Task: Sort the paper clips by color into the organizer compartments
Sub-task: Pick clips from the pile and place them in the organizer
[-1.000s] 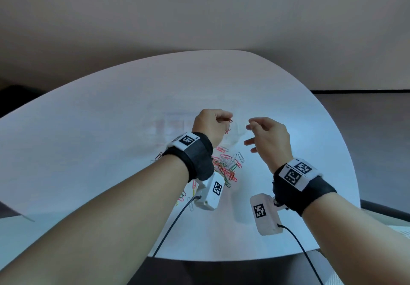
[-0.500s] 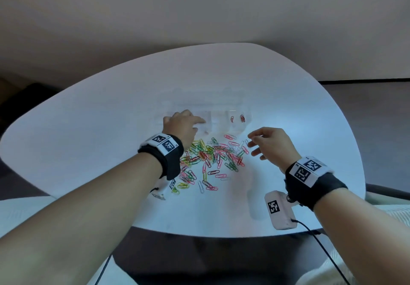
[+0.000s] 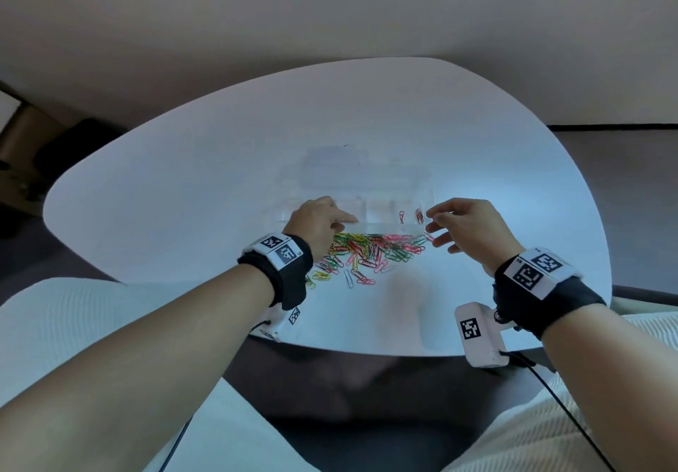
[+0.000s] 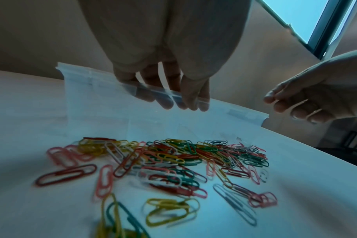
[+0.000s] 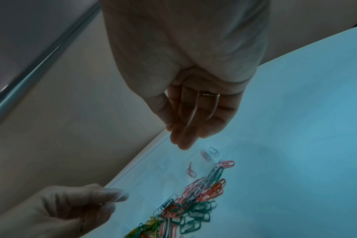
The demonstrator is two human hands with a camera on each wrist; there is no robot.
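A clear plastic organizer (image 3: 381, 211) stands on the white table (image 3: 176, 214), just behind a mixed pile of coloured paper clips (image 3: 370, 251). Two red clips (image 3: 419, 215) lie in its right-end compartment. My left hand (image 3: 330, 220) grips the organizer's front wall left of centre; in the left wrist view its fingers (image 4: 173, 90) hook over the rim of the organizer (image 4: 104, 103), above the pile (image 4: 173, 157). My right hand (image 3: 445, 220) hovers beside the organizer's right end, fingers relaxed and holding nothing. The right wrist view shows the right hand (image 5: 185, 125) above the red clips (image 5: 190, 170).
The table's front edge (image 3: 367, 346) runs close below the pile, with my lap beyond it. Cables hang from both wrist cameras. Bare tabletop spreads to the left and behind the organizer. A wall rises behind the table.
My left hand let a red clip go into the right compartment, moved left and took hold of the organizer's front wall. My right hand moved forward to the organizer's right end.
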